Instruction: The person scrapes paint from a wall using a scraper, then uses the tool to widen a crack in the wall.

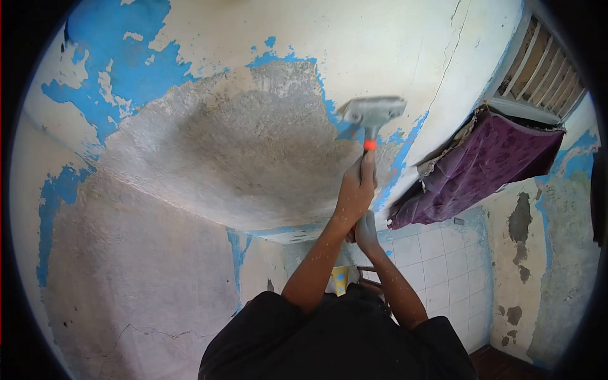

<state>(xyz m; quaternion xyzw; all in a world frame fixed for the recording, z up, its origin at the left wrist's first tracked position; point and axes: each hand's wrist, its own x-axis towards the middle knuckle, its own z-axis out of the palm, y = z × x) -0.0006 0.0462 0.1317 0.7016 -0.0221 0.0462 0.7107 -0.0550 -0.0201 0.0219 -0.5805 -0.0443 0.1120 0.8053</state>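
Scraper [372,111] blade meets the ceiling [392,38] at the right edge of the bare patch [240,145]; left hand [356,190] fingers wrapped tight round its handle [370,134], right hand [366,231] closed just beneath; judged light, stiff, best gripped low for leverage.

Head view, steeply upward, ceiling [240,145] close

A purple cloth [487,164] hangs under a slatted vent [544,69] above white tiles [437,266].

1. a room in an old home under repair: the ceiling [253,145] shows blue paint flaking off bare grey plaster.
2. white wall tiles [437,259] (kitchen or bathroom, cannot tell).
3. a purple curtain [487,164] under a slatted vent [544,69].
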